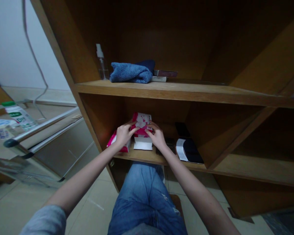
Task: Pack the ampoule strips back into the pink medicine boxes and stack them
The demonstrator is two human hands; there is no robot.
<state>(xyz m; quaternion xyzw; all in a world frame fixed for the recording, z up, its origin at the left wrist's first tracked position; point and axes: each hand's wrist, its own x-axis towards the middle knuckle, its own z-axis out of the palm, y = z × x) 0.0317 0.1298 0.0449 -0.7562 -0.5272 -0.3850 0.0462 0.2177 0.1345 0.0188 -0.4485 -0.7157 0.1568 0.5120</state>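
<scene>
In the head view, a pink and white cardboard box (142,120) is on the lower shelf, its white flap (143,143) folded out toward me. My left hand (123,134) holds the box's left side, thumb and fingers closed on its edge. On the opposite side, my right hand (157,135) grips the box with thumb and fingers at the right edge. Another pink and white box (124,148) lies partly hidden beneath my left hand. What is inside the held box cannot be seen.
To the right lie a dark pouch with a white part (189,150) and a flat black object (182,129). The upper shelf (186,91) carries a spray bottle (103,65), a folded blue towel (131,72) and thin boxes (165,73). A metal-framed cart (58,127) with a green-capped bottle (19,116) stands left.
</scene>
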